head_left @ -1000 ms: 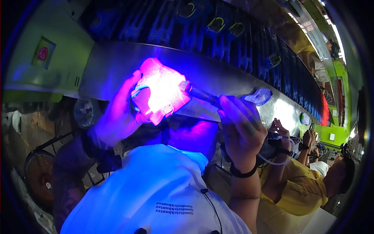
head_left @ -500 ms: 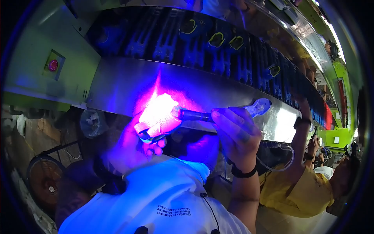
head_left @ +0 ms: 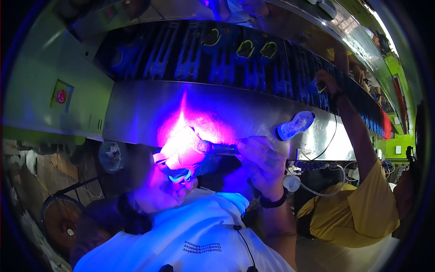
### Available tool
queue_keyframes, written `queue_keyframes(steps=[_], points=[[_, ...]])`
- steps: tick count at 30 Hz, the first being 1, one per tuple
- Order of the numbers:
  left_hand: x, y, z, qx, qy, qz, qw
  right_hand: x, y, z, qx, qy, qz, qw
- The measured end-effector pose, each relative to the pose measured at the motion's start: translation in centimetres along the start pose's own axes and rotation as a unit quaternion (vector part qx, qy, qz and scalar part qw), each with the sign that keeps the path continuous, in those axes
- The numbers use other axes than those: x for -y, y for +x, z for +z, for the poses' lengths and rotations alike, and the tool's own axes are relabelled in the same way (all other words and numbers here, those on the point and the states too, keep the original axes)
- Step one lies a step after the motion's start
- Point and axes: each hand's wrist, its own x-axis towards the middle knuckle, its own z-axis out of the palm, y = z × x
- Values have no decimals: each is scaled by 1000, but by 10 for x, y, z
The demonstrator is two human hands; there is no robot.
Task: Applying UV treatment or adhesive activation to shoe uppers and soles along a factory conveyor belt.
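My left hand point(head_left: 164, 190) is closed around the lower end of a shoe upper point(head_left: 185, 156) at the metal bench's near edge. White and magenta glare washes out much of the upper; a dark, light-rimmed opening shows near my fingers. Between the fingers of my right hand point(head_left: 263, 162) is a dark cylindrical-handled tool point(head_left: 223, 149). Its far end meets the upper's right side, and the glare hides what kind of tip it has. Beyond my right hand, a pale translucent shoe sole point(head_left: 295, 126) lies on the bench.
Behind the metal bench point(head_left: 253, 119) runs a dark slatted conveyor point(head_left: 188, 63) carrying several shoes point(head_left: 245, 48). A green cabinet point(head_left: 38, 86) with a red button stands left. At right, a person in a yellow shirt point(head_left: 344, 213) reaches toward the conveyor. A hose point(head_left: 324, 194) hangs nearby.
The upper has tilted slightly, and my right hand with the tool has shifted left and down, uncovering the whole sole. The co-worker's arm has stretched out to a shoe on the conveyor.
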Motion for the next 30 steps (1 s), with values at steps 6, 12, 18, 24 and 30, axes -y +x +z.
queue_keyframes(steps=[6, 12, 18, 24, 30], points=[[-10, 12, -6, -4, 43, -12, 999, -8, -25, 19, -37, 136, 108, 984], [-18, 34, -5, 5, -18, -61, 998, -26, -54, 20, -61, 159, 219, 961], [-46, 75, 33, 1, 95, -36, 995, -64, -52, -1, -47, 176, 208, 961], [-98, 246, 143, -8, 675, 253, 693, -118, -94, -18, -239, 91, 374, 892], [-95, 456, 253, -3, 923, 359, 139, -133, -95, -12, -390, 90, 391, 829]])
